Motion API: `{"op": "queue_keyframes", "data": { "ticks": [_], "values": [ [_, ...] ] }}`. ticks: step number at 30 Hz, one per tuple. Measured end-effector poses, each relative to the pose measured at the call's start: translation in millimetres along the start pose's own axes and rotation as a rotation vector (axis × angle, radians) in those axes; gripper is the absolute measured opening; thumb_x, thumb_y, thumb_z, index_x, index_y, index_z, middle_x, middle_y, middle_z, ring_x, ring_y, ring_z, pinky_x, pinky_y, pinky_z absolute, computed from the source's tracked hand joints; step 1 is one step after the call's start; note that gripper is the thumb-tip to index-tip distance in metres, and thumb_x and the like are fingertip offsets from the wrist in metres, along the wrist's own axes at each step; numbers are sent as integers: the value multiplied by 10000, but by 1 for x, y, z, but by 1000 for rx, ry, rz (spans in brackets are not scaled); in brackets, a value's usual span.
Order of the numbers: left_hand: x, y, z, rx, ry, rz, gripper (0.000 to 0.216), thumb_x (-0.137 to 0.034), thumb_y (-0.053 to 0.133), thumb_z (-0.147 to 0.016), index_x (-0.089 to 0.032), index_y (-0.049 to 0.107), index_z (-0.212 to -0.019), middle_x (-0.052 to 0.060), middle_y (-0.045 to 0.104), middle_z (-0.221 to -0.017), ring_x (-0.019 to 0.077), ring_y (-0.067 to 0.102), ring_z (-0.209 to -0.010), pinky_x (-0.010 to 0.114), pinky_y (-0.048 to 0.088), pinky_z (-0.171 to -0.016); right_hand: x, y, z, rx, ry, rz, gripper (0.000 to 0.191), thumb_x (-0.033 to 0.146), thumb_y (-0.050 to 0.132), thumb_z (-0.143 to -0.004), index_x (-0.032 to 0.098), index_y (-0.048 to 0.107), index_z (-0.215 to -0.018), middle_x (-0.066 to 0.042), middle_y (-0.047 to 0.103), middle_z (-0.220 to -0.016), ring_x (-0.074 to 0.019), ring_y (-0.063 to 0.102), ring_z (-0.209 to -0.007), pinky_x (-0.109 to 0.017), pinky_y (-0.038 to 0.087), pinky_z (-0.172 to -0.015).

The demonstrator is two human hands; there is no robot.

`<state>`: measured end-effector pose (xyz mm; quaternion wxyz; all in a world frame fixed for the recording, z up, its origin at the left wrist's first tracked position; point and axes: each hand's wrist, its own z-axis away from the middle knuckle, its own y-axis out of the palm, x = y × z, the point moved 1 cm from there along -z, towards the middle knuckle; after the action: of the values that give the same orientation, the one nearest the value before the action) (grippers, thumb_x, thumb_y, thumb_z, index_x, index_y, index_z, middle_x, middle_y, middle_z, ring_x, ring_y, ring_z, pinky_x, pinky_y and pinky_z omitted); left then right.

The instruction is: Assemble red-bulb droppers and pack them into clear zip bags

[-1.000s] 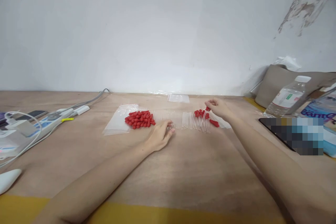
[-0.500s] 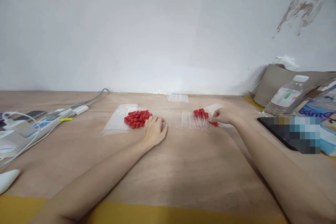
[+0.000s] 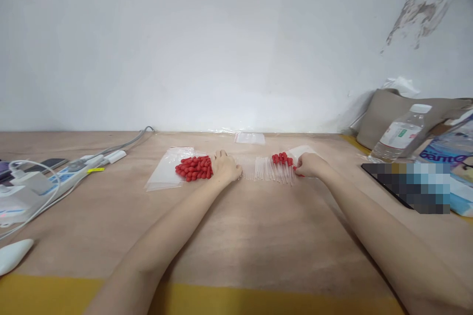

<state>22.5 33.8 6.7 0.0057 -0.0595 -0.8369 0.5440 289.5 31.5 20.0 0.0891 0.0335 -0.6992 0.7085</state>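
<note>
Okay, so I'll place everything by the red pile [image 3: 192,168] of little bulb-shaped caps. Closest to us, well short of the pile, is the yellow strip [image 3: 221,300] along the edge of the wooden table [image 3: 258,241], and off to the pile's left, also short of it, sits a white object [image 3: 15,256], maybe a mouse.

The left hand [image 3: 223,167] is palm down right at the pile's right side, fingers loosely bent and slightly apart. Its underside is hidden, so I can't tell if it's holding anything. Farther right of the pile, the right hand [image 3: 309,164] has its thumb and fingertips drawn narrow by a bit of red [image 3: 300,175]; can't say if they're actually pinching it.

Between those 2 hands, right of the pile, lie the clear tubes [image 3: 260,168], then the red-topped tubes [image 3: 283,159]. My guess: the tubes are super light, stiff, slick and happy to roll, maybe crackable, so take them mid-shaft with a gentle pinch. The caps look soft and rubbery, so grab those by the fat end.

Beyond the pile and to its right, a small clear bag [image 3: 250,138] lies flat near the wall [image 3: 221,59].
</note>
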Motion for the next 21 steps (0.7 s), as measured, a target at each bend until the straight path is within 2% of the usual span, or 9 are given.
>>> {"op": "queue_keyframes", "data": {
  "ticks": [6, 9, 11, 14, 16, 19, 21],
  "values": [
    [-1, 3, -16, 132, -116, 8, 322, -367, 537, -667, -86, 651, -775, 213, 563, -972, 359, 479, -963, 445, 358, -786, 9, -15, 9, 3, -25, -63, 95, 189, 559, -590, 169, 561, -497, -55, 582, -532, -166, 554, -539, -242, 346, -462],
    [-2, 1, -18, 135, -104, 37, 295, -345, 525, -692, -78, 638, -746, 226, 561, -960, 364, 493, -950, 441, 375, -760, 28, -18, 21, -44, -171, -270, 116, 233, 530, -667, 172, 551, -570, -26, 582, -540, -136, 539, -518, -228, 358, -473],
    [-3, -4, -13, 105, -53, 63, 281, -331, 473, -751, -93, 621, -764, 208, 560, -977, 345, 490, -965, 426, 379, -764, 45, -10, 29, -150, -283, -449, 95, 262, 532, -706, 173, 563, -701, -25, 624, -672, -127, 561, -588, -219, 391, -523],
    [0, -16, 3, 49, 92, 118, 259, -300, 370, -848, -139, 569, -885, 123, 586, -959, 258, 519, -928, 370, 380, -789, 71, 14, 41, -320, -426, -594, 162, 255, 530, -747, 173, 553, -885, -41, 636, -794, -140, 582, -707, -246, 430, -618],
    [6, -21, 20, 7, 290, 187, 229, -268, 328, -885, -157, 524, -930, 70, 611, -866, 204, 551, -805, 339, 388, -767, 83, 32, 48, -394, -524, -596, 236, 249, 540, -761, 172, 548, -984, -53, 633, -826, -160, 578, -754, -286, 439, -676],
    [22, -20, 46, -87, 568, 251, 199, -267, 335, -901, -169, 508, -889, 47, 623, -832, 185, 551, -757, 341, 374, -784, 91, 53, 55, -465, -701, -538, 153, 227, 516, -791, 169, 595, -908, -68, 610, -815, -176, 556, -772, -319, 437, -715],
    [32, -15, 58, -115, 640, 315, 184, -265, 350, -901, -176, 510, -882, 41, 626, -860, 173, 554, -775, 330, 368, -789, 91, 60, 58, -479, -774, -527, 146, 221, 480, -818, 173, 605, -875, -67, 591, -803, -172, 543, -761, -319, 438, -709]
  ]
}}
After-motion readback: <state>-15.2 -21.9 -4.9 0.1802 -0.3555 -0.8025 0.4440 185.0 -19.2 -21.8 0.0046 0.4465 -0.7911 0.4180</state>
